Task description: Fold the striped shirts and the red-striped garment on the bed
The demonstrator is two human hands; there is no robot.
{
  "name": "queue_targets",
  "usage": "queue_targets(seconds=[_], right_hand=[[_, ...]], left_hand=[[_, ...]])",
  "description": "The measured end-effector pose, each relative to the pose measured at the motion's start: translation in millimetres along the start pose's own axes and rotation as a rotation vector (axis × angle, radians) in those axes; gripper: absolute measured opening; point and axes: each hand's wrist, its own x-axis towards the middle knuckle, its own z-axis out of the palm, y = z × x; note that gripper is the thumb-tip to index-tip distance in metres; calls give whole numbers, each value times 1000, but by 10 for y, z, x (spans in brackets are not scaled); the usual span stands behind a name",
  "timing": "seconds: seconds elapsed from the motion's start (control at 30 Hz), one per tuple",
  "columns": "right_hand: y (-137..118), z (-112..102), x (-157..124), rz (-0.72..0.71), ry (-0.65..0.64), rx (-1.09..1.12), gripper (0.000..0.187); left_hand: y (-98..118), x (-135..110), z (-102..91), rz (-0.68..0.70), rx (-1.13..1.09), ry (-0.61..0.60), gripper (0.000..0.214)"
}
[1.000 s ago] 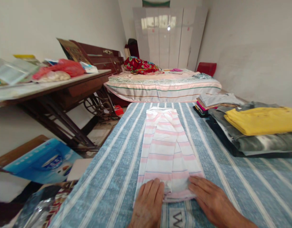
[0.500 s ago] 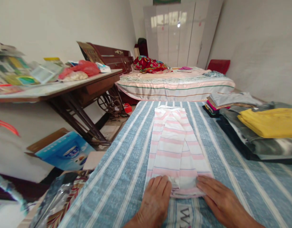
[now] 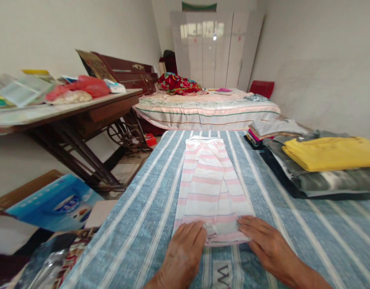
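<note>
A white shirt with pink and thin blue stripes (image 3: 207, 180) lies folded into a long narrow shape, with a sleeve-like panel laid over its middle. My left hand (image 3: 185, 249) grips the left corner of its near edge, fingers curled over the cloth. At the right corner, my right hand (image 3: 267, 241) holds the same edge, fingers on top and thumb low beside the hem. Both palms hide the corners. Beneath the shirt is a blue bedcover with white stripes (image 3: 148, 200).
To the right sit folded clothes with a yellow garment (image 3: 332, 152) on top, and a smaller folded pile (image 3: 275, 128) behind. A sewing-machine table (image 3: 82, 108) holding bags stands left, above a blue box (image 3: 58, 204). Another bed (image 3: 209, 110) lies beyond.
The view has turned slightly right, so everything sits further left in the picture. Both hands stay at the shirt's near edge, and its folds look the same.
</note>
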Motion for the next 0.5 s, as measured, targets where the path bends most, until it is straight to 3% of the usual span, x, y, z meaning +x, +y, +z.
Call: queue_targets(seconds=[0.17,0.33,0.4,0.5], right_hand=[[45,-274,277,4,69,75,33],[4,-735,582,-22,102,95,32],[-75,-926,628,-70,106,70,34],[-193,-1077,542,-107,74,71,24]], left_hand=[[-112,377,-420,39,-12,-93,23],[-147,696,-899,71,-10,-182,17],[-118,671,-958,85,-10,-209,16],[-67,454,-877,110,-21,-228,17]])
